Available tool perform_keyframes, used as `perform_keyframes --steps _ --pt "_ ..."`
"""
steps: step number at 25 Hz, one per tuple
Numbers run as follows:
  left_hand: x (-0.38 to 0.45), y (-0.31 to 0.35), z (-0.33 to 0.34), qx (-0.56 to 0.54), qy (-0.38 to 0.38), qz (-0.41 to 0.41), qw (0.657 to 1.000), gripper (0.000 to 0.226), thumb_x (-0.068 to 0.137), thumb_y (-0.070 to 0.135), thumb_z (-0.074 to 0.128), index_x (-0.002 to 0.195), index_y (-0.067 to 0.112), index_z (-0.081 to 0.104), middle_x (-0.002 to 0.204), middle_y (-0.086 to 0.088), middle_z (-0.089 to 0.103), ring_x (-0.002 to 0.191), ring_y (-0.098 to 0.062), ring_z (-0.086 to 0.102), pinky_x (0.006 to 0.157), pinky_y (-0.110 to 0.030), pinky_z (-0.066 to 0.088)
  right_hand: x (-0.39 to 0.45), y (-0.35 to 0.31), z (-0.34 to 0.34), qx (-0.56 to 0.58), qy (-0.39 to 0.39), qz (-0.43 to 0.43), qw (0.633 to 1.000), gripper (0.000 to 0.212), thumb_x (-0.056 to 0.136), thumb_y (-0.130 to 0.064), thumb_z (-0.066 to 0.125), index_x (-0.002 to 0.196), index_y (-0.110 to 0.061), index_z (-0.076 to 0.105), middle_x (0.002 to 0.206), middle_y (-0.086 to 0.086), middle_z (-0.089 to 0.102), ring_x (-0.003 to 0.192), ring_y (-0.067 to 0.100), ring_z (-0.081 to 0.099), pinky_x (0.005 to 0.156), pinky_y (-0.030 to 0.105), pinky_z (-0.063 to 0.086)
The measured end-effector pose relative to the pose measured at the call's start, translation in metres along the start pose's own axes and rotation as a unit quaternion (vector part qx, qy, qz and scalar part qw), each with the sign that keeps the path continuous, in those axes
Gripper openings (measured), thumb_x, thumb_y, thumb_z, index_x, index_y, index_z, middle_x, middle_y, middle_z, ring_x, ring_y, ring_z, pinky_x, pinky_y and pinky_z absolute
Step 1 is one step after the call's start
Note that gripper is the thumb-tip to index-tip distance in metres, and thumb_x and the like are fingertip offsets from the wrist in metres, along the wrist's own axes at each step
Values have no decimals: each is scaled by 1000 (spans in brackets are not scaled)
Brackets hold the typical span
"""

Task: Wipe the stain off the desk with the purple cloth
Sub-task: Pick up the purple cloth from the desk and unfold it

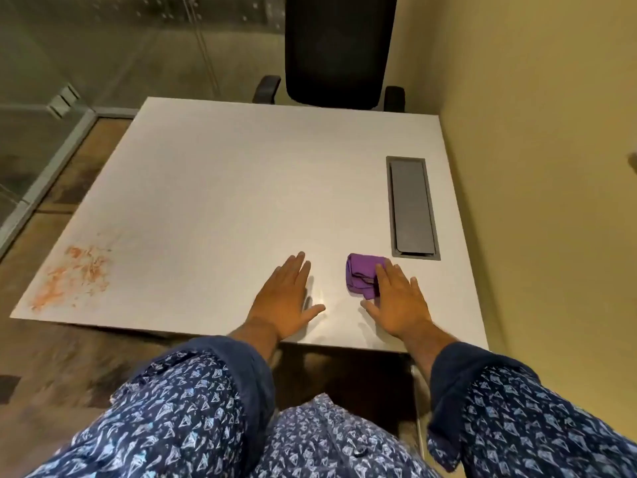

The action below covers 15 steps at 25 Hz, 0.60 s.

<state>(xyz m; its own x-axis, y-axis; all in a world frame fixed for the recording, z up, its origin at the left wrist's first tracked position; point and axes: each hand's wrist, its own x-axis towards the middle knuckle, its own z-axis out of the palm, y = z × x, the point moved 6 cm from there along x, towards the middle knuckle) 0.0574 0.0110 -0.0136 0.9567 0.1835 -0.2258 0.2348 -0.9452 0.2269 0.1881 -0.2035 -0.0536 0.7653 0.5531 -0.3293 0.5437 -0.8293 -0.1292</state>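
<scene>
Crumpled purple cloth (362, 276): lies on the pale grey rectangular desk top (241, 188), toward the near right corner, just in front of the near end of the grey metal cable-tray lid (412, 205) recessed along the desk's right edge. Cloth and lid are close but apart.

Right hand (400, 301): palm down, flat. The fingertips (381, 269) overlap the right part of the cloth and rest on top of it; the bulk of the cloth shows to the left of the fingers. Fingers are extended and lightly spread, thumb splayed out to the left on the bare desk below the cloth. No pinch or closed grasp is visible; the cloth is covered, not gathered.

Left hand (287, 298): palm down on bare desk, left of the cloth and apart from it. Fingers extended and close together, thumb spread toward the right hand. It holds nothing.

Orange-red smeared stain (74, 276): at the near left corner of the desk, well apart from both hands and from the cloth. Streaks run irregularly toward the left edge.

Both forearms emerge from rolled dark blue patterned sleeves (193, 391) over the near edge. A black office chair (339, 50) stands beyond the far edge.
</scene>
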Motion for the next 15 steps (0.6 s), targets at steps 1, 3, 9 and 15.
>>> perform_keyframes --steps 1,3,9,15 --pt "5 2 1 0 -2 5 1000 100 100 74 43 171 16 4 179 -2 -10 167 -22 -3 133 -37 4 0 6 6 -7 -22 7 1000 94 101 -67 47 171 -19 6 181 8 0 167 30 6 133 54 8" --pt "11 3 3 -18 -14 -8 1000 99 100 72 45 171 17 5 180 -1 -9 167 -21 -3 133 -37 6 4 15 16 -24 -55 11 998 88 99 -64 53 168 -20 19 181 8 1 167 31 6 133 56 7" --pt "24 19 15 -118 -73 19 990 93 100 64 57 171 22 13 180 5 1 166 -17 6 132 -37 19 29 25 15 -69 -143 -1 987 67 101 -32 61 162 -19 37 181 2 6 167 25 1 130 64 -2" --pt "33 1 11 -287 -64 -73 953 87 96 56 70 167 24 30 175 3 27 159 -20 29 123 -28 26 40 24 -52 370 78 66 923 19 93 4 72 100 -11 80 107 9 79 106 32 73 110 48 53"
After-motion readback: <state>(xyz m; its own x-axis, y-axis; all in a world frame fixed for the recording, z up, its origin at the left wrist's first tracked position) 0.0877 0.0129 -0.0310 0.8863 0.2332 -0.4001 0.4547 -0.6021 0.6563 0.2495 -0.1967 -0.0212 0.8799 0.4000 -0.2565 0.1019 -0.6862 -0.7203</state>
